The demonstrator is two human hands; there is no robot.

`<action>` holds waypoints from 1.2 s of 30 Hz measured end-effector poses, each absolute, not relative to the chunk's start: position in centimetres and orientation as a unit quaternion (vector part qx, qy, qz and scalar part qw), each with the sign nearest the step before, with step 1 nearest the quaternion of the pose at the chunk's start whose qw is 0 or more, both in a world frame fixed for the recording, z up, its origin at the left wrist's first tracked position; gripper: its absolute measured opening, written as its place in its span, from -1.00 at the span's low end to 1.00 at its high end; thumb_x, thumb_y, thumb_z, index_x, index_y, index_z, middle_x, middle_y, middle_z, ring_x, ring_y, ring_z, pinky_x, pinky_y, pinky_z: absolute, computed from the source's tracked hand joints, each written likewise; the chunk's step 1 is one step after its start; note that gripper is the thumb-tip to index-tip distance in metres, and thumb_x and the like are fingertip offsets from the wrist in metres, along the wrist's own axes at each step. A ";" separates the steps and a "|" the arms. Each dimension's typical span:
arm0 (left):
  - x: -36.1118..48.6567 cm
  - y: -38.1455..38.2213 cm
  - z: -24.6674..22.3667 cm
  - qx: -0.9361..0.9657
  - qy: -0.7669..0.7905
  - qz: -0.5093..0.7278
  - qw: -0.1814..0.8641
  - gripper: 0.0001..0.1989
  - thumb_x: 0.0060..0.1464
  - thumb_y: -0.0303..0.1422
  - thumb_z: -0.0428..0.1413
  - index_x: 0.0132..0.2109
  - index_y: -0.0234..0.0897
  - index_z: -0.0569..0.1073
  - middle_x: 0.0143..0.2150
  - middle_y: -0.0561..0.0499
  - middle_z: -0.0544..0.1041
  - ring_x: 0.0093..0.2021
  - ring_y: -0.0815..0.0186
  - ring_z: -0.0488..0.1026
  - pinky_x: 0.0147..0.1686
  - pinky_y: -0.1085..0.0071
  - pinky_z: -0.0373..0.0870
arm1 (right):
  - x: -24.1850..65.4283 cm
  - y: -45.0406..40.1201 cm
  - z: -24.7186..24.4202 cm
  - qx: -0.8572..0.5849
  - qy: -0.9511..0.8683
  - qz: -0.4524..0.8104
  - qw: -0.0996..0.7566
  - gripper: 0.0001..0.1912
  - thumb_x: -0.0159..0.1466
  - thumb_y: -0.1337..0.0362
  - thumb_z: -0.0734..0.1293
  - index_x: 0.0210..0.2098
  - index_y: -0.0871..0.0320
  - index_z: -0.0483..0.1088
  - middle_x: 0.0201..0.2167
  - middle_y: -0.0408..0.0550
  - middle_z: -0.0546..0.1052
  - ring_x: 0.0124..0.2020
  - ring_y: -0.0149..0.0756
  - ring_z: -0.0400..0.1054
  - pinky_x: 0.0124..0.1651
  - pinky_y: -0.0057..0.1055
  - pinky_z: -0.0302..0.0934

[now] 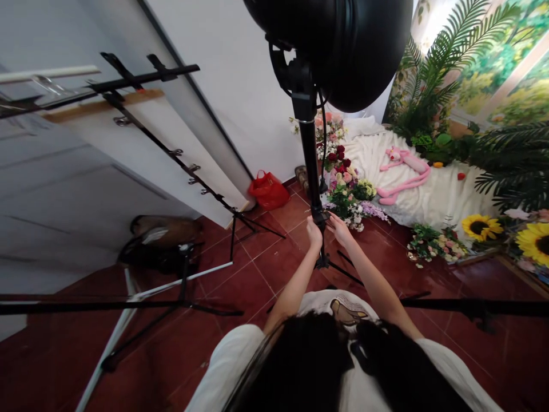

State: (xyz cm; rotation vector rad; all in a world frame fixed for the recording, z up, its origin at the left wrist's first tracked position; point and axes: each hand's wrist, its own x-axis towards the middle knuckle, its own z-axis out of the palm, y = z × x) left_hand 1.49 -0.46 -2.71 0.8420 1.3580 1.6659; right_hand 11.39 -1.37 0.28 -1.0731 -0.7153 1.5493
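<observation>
A black light stand (311, 163) rises in front of me, with a large black lamp housing (343, 46) at its top. A dark cable hangs beside the pole. My left hand (314, 233) is wrapped round the pole at a black collar (319, 217), low on the stand. On the collar's right side, my right hand (338, 227) has its fingers at the knob, which they partly hide. Below my hands the stand's legs spread near the tiled floor.
Left are a clip-hung backdrop frame (163, 143), a red bag (269, 190), a dark bag (158, 246) and tripod legs (184, 286). Right are flowers (347, 189), a pink plush toy (412, 166) on white cloth (446, 197), palm leaves and sunflowers (480, 227). Another black pole (480, 307) crosses lower right.
</observation>
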 end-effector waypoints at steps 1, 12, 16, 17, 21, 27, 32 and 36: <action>1.6 -0.4 -2.8 0.321 0.547 0.663 0.398 -0.36 0.19 0.17 -0.22 -0.24 -0.28 0.48 -0.26 -0.10 0.60 -0.22 0.26 0.54 -0.08 0.30 0.46 | 11.3 -1.3 0.1 -0.447 -0.305 0.649 0.535 -0.74 0.20 0.21 0.34 -0.11 -0.01 0.47 -0.05 -0.14 0.59 0.02 -0.30 0.44 0.04 -0.31 0.32; 1.9 -0.8 -3.0 0.316 0.568 0.655 0.385 -0.40 0.25 0.07 -0.26 -0.24 -0.29 0.47 -0.25 -0.10 0.57 -0.23 0.28 0.50 -0.09 0.33 0.41 | 9.5 0.0 -0.3 -0.426 -0.300 0.621 0.586 -0.80 0.07 0.35 0.28 -0.29 0.04 0.33 -0.32 -0.19 0.55 -0.28 -0.34 0.43 -0.19 -0.44 0.34; 1.9 -0.8 -2.7 0.330 0.556 0.655 0.390 -0.42 0.25 0.06 -0.27 -0.26 -0.27 0.45 -0.29 -0.07 0.55 -0.26 0.28 0.48 -0.10 0.34 0.41 | 8.9 1.0 -0.1 -0.423 -0.296 0.602 0.609 -0.87 0.00 0.39 0.27 -0.46 0.05 0.25 -0.44 -0.23 0.48 -0.35 -0.37 0.38 -0.18 -0.46 0.31; 1.8 -0.8 -2.6 0.335 0.550 0.656 0.393 -0.42 0.25 0.06 -0.27 -0.26 -0.26 0.45 -0.30 -0.07 0.54 -0.26 0.29 0.48 -0.11 0.34 0.41 | 8.7 1.3 -0.1 -0.429 -0.291 0.598 0.611 -0.87 -0.01 0.40 0.26 -0.49 0.06 0.23 -0.46 -0.23 0.46 -0.38 -0.38 0.36 -0.18 -0.46 0.30; 1.7 -0.9 -2.4 0.348 0.534 0.657 0.402 -0.42 0.26 0.06 -0.29 -0.29 -0.25 0.44 -0.32 -0.06 0.53 -0.25 0.29 0.47 -0.11 0.35 0.41 | 8.7 2.0 -0.2 -0.447 -0.320 0.576 0.605 -0.89 -0.03 0.37 0.25 -0.58 0.08 0.18 -0.46 -0.20 0.46 -0.37 -0.36 0.34 -0.17 -0.43 0.29; 1.7 -1.0 -2.1 0.355 0.545 0.650 0.393 -0.39 0.26 0.10 -0.32 -0.32 -0.24 0.40 -0.38 -0.02 0.47 -0.34 0.31 0.41 -0.19 0.37 0.39 | 12.3 1.9 -0.8 -0.515 -0.508 0.419 0.549 -0.83 -0.04 0.31 0.20 -0.74 0.11 0.24 -0.13 0.00 0.55 -0.13 -0.22 0.38 0.06 -0.28 0.23; 1.6 -1.0 -2.0 0.355 0.550 0.649 0.387 -0.36 0.25 0.13 -0.34 -0.28 -0.26 0.41 -0.33 -0.05 0.49 -0.28 0.29 0.43 -0.12 0.35 0.38 | 15.2 1.6 -1.0 -0.544 -0.560 0.370 0.504 -0.75 0.05 0.31 0.20 -0.54 0.09 0.53 0.03 -0.03 0.53 0.11 -0.15 0.33 0.26 -0.19 0.10; 1.6 -1.1 -1.6 0.352 0.545 0.654 0.390 -0.35 0.23 0.15 -0.32 -0.27 -0.26 0.42 -0.32 -0.05 0.50 -0.28 0.29 0.44 -0.11 0.34 0.39 | 15.1 1.2 -0.8 -0.524 -0.588 0.391 0.476 -0.77 0.07 0.33 0.25 -0.46 0.07 0.58 0.11 -0.05 0.49 0.22 -0.16 0.27 0.33 -0.18 0.04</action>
